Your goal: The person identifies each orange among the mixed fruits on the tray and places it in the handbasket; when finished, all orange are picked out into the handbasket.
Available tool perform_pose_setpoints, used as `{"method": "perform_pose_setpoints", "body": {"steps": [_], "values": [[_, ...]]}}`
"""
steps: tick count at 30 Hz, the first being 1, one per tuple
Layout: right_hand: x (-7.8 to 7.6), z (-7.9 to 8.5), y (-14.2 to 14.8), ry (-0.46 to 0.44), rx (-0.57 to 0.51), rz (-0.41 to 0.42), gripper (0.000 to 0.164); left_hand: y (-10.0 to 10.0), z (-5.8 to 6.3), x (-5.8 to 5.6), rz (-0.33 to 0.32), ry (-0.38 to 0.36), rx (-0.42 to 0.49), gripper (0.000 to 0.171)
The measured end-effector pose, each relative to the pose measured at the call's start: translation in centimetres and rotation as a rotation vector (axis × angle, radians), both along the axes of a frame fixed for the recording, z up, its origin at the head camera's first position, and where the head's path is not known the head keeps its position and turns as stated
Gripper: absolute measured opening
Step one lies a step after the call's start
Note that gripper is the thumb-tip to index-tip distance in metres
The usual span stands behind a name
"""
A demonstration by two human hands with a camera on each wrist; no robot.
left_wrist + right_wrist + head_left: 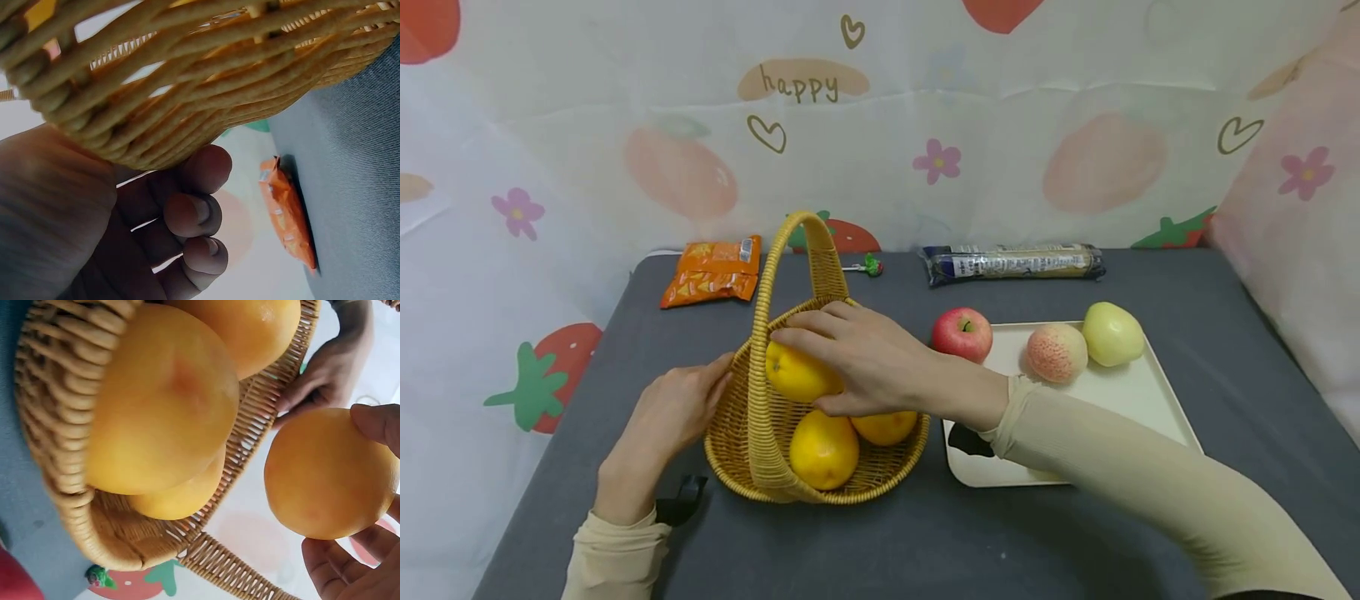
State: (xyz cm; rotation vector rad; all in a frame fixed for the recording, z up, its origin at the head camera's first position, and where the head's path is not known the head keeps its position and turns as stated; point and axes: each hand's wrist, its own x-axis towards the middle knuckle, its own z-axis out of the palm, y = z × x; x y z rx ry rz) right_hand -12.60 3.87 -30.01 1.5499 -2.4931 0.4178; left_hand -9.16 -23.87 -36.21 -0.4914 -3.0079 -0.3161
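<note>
A wicker basket [737,454] with a tall arched handle stands at mid-table, holding several smooth yellow-orange fruits [823,450]. My left hand [673,408] grips its left rim; in the left wrist view its fingers [194,212] curl beside the woven wall [206,94]. Over the basket, my right hand [868,358] holds one yellow-orange fruit [801,375] near the handle. The right wrist view shows this held fruit [331,475] between thumb and fingers, above the rim and apart from the large fruit [162,406] inside.
Right of the basket lies a cream tray [1127,408] with a peach [1057,353] and a pale green fruit [1112,334]; a red apple [962,335] sits at its corner. Along the back lie an orange snack bag [715,271], a lollipop [871,265] and a long wrapped pack [1015,262].
</note>
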Motion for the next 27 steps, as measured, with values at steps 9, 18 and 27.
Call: {"method": "perform_pose_setpoints", "body": {"steps": [9,18,27], "values": [[-1.0,-0.3,-1.9,0.024,0.038,0.009,0.057,-0.2,-0.2,0.1,0.002,0.010,0.000,0.031],[-1.5,-0.6,-3.1,0.070,0.142,-0.007,0.061,-0.1,-0.1,0.1,0.003,0.010,0.004,0.032],[-1.7,-1.4,-4.6,0.021,0.357,-0.001,0.067,0.0,0.0,0.1,0.008,-0.011,0.000,0.031]]}}
